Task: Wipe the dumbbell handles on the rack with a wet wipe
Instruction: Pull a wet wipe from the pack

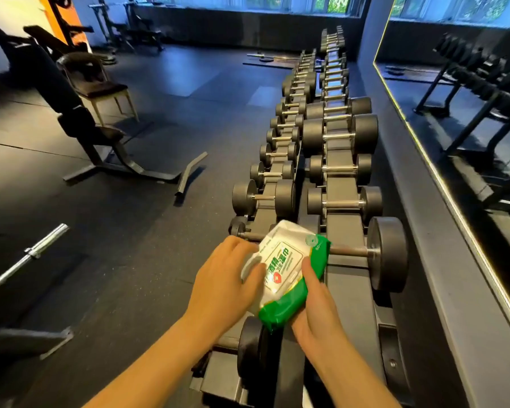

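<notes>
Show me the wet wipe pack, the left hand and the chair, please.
wet wipe pack (284, 270): head view, on its white front label.
left hand (223, 278): head view, on the back of the hand.
chair (105, 89): head view, on its dark seat.

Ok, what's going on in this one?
A person stands at a long dumbbell rack in a gym, holding a green-and-white pack of wet wipes over it with both hands. The left hand grips the white end, and the right hand holds the green end, thumb on top. No wipe is out yet.
</notes>
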